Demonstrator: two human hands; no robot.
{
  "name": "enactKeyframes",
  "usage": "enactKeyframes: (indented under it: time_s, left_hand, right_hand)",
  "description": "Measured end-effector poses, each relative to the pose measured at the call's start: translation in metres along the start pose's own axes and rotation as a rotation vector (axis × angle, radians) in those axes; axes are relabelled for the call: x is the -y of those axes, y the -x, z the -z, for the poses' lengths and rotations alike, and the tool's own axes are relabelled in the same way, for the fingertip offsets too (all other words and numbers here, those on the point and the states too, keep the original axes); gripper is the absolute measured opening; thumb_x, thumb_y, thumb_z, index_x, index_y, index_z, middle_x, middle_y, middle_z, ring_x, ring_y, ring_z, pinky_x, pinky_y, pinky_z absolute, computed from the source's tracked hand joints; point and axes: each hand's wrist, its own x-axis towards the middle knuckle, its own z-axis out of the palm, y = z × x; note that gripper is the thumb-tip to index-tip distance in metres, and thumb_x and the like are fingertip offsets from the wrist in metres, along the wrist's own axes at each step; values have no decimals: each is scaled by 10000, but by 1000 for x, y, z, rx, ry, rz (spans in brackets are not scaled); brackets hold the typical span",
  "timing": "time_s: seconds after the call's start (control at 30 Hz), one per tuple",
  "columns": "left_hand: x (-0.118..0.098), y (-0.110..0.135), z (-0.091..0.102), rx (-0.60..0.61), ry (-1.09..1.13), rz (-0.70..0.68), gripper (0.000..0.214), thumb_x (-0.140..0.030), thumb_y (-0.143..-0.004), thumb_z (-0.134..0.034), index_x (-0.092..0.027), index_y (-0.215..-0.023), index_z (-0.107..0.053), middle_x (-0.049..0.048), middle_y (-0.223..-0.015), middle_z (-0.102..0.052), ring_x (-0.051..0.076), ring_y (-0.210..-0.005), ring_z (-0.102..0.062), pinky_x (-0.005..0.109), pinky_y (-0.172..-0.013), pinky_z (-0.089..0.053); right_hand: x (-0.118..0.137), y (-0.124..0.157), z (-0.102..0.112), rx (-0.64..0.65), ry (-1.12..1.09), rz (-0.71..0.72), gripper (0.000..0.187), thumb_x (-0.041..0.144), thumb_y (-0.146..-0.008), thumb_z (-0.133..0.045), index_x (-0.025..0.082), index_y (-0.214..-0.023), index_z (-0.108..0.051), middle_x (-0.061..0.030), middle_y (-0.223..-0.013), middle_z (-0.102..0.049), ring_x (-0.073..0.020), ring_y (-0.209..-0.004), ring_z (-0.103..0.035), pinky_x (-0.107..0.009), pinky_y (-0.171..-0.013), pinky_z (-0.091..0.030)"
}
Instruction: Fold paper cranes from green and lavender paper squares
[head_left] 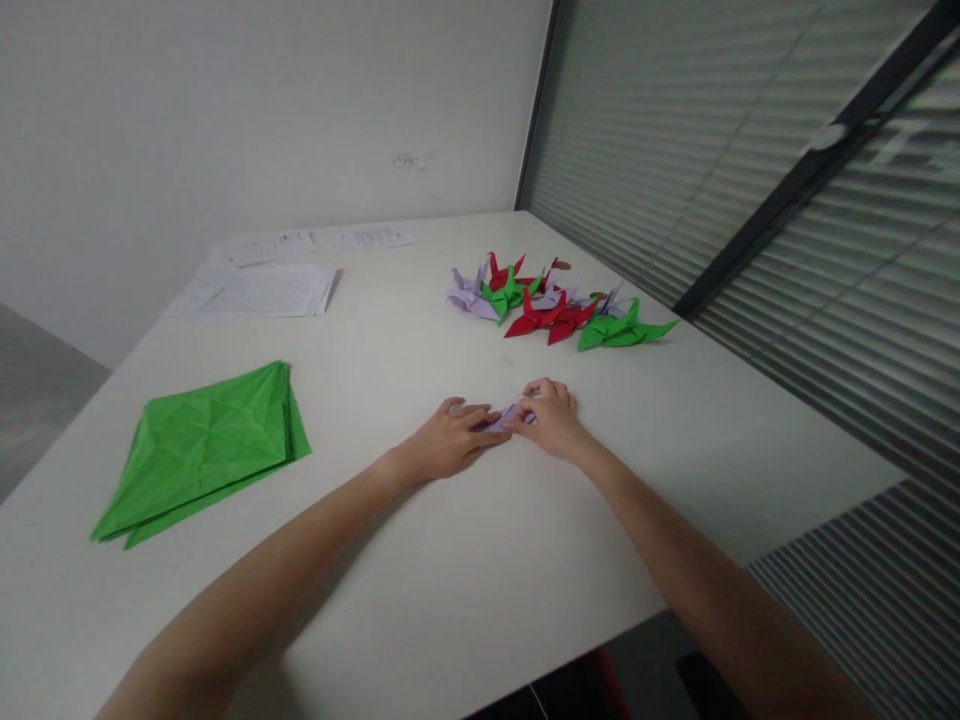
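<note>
A small folded piece of purple origami paper (508,412) lies on the white table between my hands, mostly covered by fingers. My left hand (452,438) rests on the table, its fingers reaching onto the paper's left end and holding it down. From the right, my right hand (551,418) pinches the paper's other end between thumb and fingers. Beyond my hands sits a group of folded paper cranes in red, green and purple, among them a green crane (626,328), a red crane (534,316) and a purple crane (471,292).
Creased green paper sheets (214,430) lie stacked at the left. Printed papers (262,291) are spread at the far left, by the wall. A window with blinds (712,150) borders the table's right side. The table's front edge (570,655) runs below my forearms.
</note>
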Motion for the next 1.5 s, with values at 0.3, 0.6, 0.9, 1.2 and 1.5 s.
enactKeyframes:
  time_s: [0.3, 0.6, 0.9, 1.2, 1.5]
  left_hand:
    - [0, -2, 7, 24, 91, 31, 356, -255, -988, -402, -320, -1296, -568, 72, -1389, -540, 240, -1286, -470, 473, -1035, -344]
    - [-1, 1, 4, 17, 65, 36, 380, -232, -979, -418, -324, -1329, -535, 80, -1421, -509, 245, -1320, -445, 498, -1056, -341]
    - [-4, 1, 1, -53, 138, 53, 404, -207, -983, -378, -219, -1383, -437, 124, -1376, -545, 219, -1255, -524, 433, -1046, -358]
    - [-4, -1, 14, -60, 364, 96, 451, -456, -931, -495, -187, -1290, -546, 119, -1256, -637, 234, -1168, -578, 389, -991, -358]
    - [-12, -7, 14, -109, 249, 267, 282, -381, -891, -575, -203, -1104, -626, 70, -1014, -721, 216, -943, -665, 367, -869, -404]
  right_hand:
    - [-12, -5, 0, -37, 39, -97, 398, 613, -678, -724, 227, -691, -631, -92, -1129, -470, -331, -1096, -414, -524, -931, -337]
    - [-32, -9, 11, -35, 11, -176, 382, 580, -598, -792, 255, -749, -660, -84, -1098, -535, -338, -1091, -461, -524, -950, -323]
    - [-22, -9, 14, 0, -241, 242, 132, 367, -824, -678, 236, -827, -686, -38, -916, -643, -220, -932, -567, -389, -872, -367]
    - [-13, -6, 10, -67, -98, 141, 177, 290, -782, -729, 227, -927, -651, -27, -844, -622, -217, -859, -541, -360, -788, -368]
    - [5, 0, 9, 124, -268, 363, 198, 61, -794, -522, 207, -845, -644, -20, -843, -625, -172, -831, -568, -311, -779, -402]
